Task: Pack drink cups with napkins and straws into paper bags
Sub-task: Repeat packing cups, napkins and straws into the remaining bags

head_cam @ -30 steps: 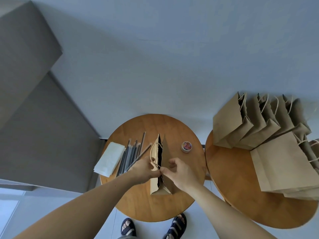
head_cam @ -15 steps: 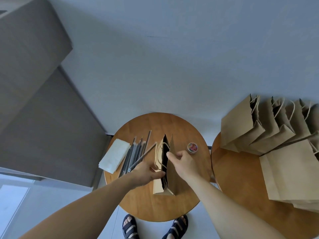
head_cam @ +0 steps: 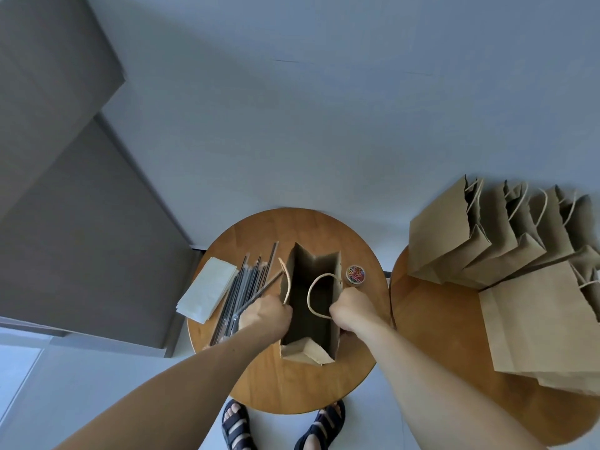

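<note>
A brown paper bag [head_cam: 302, 350] stands upright in the middle of the round wooden table [head_cam: 292, 388], its mouth spread wide and its inside dark and empty. My left hand [head_cam: 264, 316] grips the bag's left rim and also holds one straw that sticks out to the upper left. My right hand [head_cam: 352, 311] grips the right rim near the twine handle. Several wrapped straws [head_cam: 248, 287] lie left of the bag, next to a stack of white napkins [head_cam: 207, 289]. No drink cup shows.
A small round tub of coloured clips [head_cam: 355, 274] sits right of the bag. A second round table [head_cam: 431, 336] on the right carries several flat and standing paper bags [head_cam: 487, 241]. My sandalled feet [head_cam: 282, 427] show below. A grey cabinet [head_cam: 65, 222] stands left.
The bag was nearly flat with both hands pinching its top; now its sides are pulled apart and the mouth stands wide open. The view has shifted slightly.
</note>
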`<action>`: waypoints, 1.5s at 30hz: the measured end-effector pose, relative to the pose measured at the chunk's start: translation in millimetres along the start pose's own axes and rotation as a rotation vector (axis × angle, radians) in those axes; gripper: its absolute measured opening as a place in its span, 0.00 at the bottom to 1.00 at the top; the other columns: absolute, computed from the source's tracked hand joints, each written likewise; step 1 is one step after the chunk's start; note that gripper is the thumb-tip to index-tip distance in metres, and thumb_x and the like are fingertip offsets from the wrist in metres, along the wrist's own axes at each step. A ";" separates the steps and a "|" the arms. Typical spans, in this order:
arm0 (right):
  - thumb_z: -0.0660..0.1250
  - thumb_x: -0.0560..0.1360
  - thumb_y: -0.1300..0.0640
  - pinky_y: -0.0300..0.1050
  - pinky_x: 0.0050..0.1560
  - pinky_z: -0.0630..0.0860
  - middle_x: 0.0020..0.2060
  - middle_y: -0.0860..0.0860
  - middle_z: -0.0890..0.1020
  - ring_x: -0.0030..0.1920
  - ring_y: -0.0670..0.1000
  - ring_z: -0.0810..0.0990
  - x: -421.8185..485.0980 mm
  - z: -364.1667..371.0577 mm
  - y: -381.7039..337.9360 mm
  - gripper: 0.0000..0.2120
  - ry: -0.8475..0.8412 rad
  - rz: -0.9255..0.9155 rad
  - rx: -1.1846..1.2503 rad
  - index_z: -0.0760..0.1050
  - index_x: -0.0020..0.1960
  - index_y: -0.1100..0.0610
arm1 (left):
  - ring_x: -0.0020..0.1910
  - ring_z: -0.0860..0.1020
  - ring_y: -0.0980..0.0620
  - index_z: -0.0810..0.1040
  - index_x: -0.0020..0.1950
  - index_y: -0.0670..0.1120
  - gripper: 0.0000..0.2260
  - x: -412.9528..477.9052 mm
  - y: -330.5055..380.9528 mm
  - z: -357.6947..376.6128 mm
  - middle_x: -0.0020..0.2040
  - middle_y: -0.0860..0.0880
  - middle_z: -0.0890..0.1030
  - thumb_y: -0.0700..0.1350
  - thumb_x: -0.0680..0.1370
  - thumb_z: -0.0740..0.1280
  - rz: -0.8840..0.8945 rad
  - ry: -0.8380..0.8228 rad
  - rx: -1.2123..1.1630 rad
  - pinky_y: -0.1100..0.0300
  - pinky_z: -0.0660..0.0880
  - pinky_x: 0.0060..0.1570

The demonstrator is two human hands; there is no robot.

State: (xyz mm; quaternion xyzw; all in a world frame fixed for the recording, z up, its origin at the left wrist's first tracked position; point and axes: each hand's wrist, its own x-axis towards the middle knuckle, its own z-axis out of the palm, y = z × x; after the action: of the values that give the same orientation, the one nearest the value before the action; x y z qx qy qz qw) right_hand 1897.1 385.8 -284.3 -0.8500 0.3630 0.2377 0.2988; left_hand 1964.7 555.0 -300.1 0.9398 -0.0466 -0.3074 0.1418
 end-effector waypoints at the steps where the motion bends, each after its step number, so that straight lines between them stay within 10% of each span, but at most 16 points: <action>1: 0.62 0.79 0.57 0.39 0.29 0.72 0.36 0.51 0.79 0.35 0.50 0.80 0.8 -5.4 3.5 0.08 0.012 0.011 -0.023 0.74 0.41 0.54 | 0.35 0.81 0.52 0.76 0.47 0.49 0.09 1.2 -1.5 -2.6 0.39 0.49 0.79 0.51 0.82 0.60 -0.010 0.033 0.032 0.55 0.83 0.42; 7: 0.61 0.80 0.57 0.36 0.24 0.72 0.38 0.55 0.83 0.21 0.48 0.79 4.6 -22.2 30.1 0.03 -0.044 0.142 0.115 0.72 0.52 0.55 | 0.30 0.82 0.53 0.77 0.42 0.49 0.12 8.0 -37.4 -19.8 0.35 0.49 0.81 0.47 0.82 0.58 -0.116 0.078 0.033 0.62 0.79 0.30; 15: 0.64 0.78 0.45 0.38 0.28 0.72 0.41 0.52 0.83 0.36 0.52 0.85 -3.2 -19.9 10.0 0.10 -0.115 -0.028 0.122 0.74 0.49 0.52 | 0.35 0.83 0.53 0.71 0.64 0.52 0.19 8.1 -35.1 -12.0 0.44 0.52 0.81 0.60 0.77 0.66 0.146 -0.233 -0.166 0.66 0.76 0.29; 23: 0.67 0.72 0.37 0.38 0.25 0.71 0.45 0.51 0.80 0.26 0.49 0.75 -10.8 -38.2 1.2 0.25 -0.154 -0.090 0.147 0.70 0.62 0.49 | 0.64 0.74 0.49 0.57 0.77 0.58 0.45 6.2 -39.5 -56.6 0.71 0.48 0.72 0.56 0.66 0.77 0.248 -0.528 -0.147 0.53 0.72 0.63; 31: 0.63 0.76 0.49 0.47 0.61 0.73 0.70 0.51 0.72 0.66 0.54 0.73 -14.2 -82.9 -38.7 0.26 0.048 -0.298 0.051 0.66 0.74 0.52 | 0.68 0.72 0.43 0.60 0.78 0.47 0.32 2.7 5.8 -123.0 0.73 0.45 0.69 0.54 0.76 0.65 0.245 0.065 0.099 0.50 0.71 0.65; 45: 0.64 0.77 0.48 0.48 0.61 0.72 0.71 0.55 0.70 0.67 0.57 0.73 -66.6 -149.3 -237.2 0.28 0.250 -0.636 -0.133 0.65 0.74 0.56 | 0.74 0.63 0.43 0.60 0.78 0.49 0.31 -40.0 -9.2 -324.1 0.75 0.46 0.66 0.54 0.77 0.65 0.314 0.555 0.166 0.45 0.65 0.69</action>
State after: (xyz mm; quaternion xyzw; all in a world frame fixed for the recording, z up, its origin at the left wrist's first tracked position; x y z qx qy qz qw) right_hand 2063.6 448.2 -57.6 -0.9607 0.0973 0.0501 0.2550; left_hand 2124.0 647.8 -30.4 0.9775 -0.1752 -0.0090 0.1175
